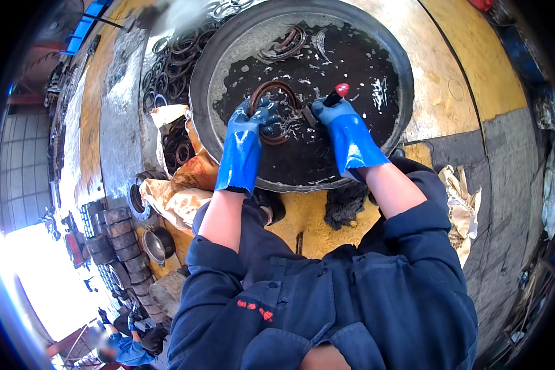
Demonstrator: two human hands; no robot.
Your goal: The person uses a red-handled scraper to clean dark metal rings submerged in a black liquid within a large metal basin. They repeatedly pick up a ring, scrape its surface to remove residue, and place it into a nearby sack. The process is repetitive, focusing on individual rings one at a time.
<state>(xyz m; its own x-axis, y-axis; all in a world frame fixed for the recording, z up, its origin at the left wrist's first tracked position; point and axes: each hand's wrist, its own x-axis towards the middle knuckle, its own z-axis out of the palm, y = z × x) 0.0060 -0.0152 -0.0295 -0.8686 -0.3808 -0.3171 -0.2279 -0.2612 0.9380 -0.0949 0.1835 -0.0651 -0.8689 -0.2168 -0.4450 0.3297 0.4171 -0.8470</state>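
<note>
Both my hands wear blue rubber gloves and work over a large round basin (402, 68) of dark, foamy liquid. My left hand (248, 120) is closed around the left side of a rusty brown ring (280, 84), tilted just above the liquid. In my right hand (339, 116) is a scraper-like tool (337, 94) with a black handle and red end. Its flat dark blade points toward the ring's right side; whether it touches the ring I cannot tell. More rings (293, 44) lie partly in the liquid at the basin's far side.
Many dark rings (174, 65) are heaped left of the basin. An opened paper sack (185, 196) with rings stands against its left side; another crumpled sack (461, 213) lies right. Stacked dark cylinders (122, 237) and a metal bowl (157, 245) sit lower left, near another person (132, 353).
</note>
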